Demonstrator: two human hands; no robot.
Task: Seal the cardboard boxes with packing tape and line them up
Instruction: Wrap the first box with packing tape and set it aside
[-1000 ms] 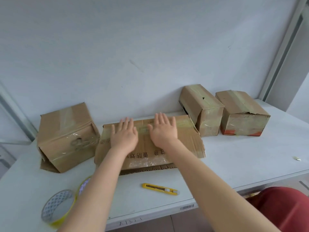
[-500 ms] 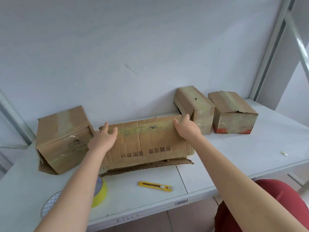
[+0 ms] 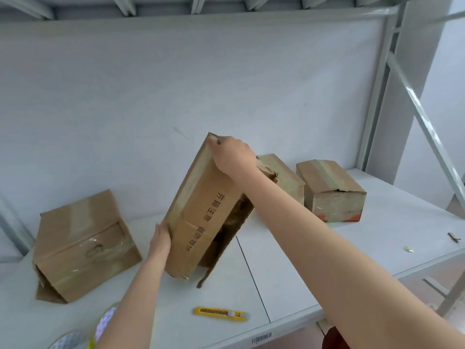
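Note:
A long cardboard box (image 3: 201, 210) with printed characters stands tilted on one end at the middle of the white shelf (image 3: 289, 260). Its taped face turns left and its untaped, open side faces right and down. My right hand (image 3: 232, 156) grips its raised top end. My left hand (image 3: 161, 239) holds its lower left edge. Two taped boxes stand at the back right, the nearer one (image 3: 283, 176) partly behind my right arm and the other (image 3: 331, 190) further right. Another taped box (image 3: 83, 244) lies at the left.
A yellow utility knife (image 3: 221, 314) lies near the front edge. Two tape rolls (image 3: 105, 321) sit at the front left, partly under my left arm. Small scraps (image 3: 454, 237) lie at the right. A metal upright and diagonal brace (image 3: 417, 104) stand at the right.
The long box lay flat with both hands at its ends; now its right end is lifted high and it stands tilted on its left end. The camera has tipped upward.

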